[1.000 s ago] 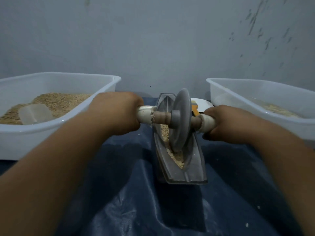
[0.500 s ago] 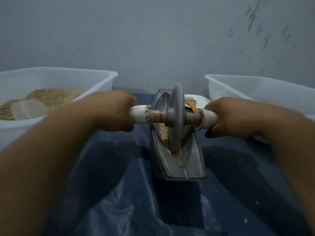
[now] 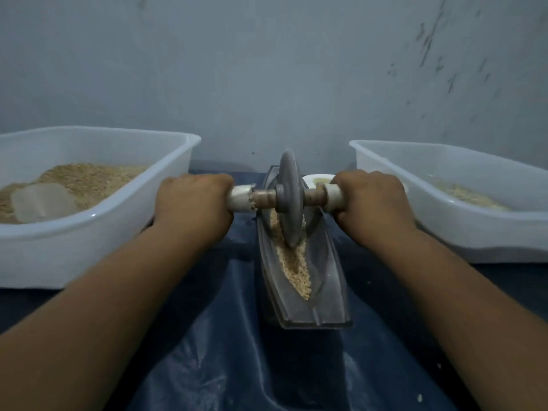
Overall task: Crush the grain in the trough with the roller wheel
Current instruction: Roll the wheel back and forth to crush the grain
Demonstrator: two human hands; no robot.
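I grip the roller wheel axle with left hand and right hand (both fists closed round it), wheel far up the trough, uncrushed grain lying toward me along its length.

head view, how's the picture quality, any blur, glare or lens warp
Head view: dim, bluish light; the roller wheel, grain in the trough and both hands' grip read fairly sharp, left hand, right hand; soft sheen on the dark blue sheet; wide-angle warp bows the left tub and right tub outward and enlarges the near forearms.
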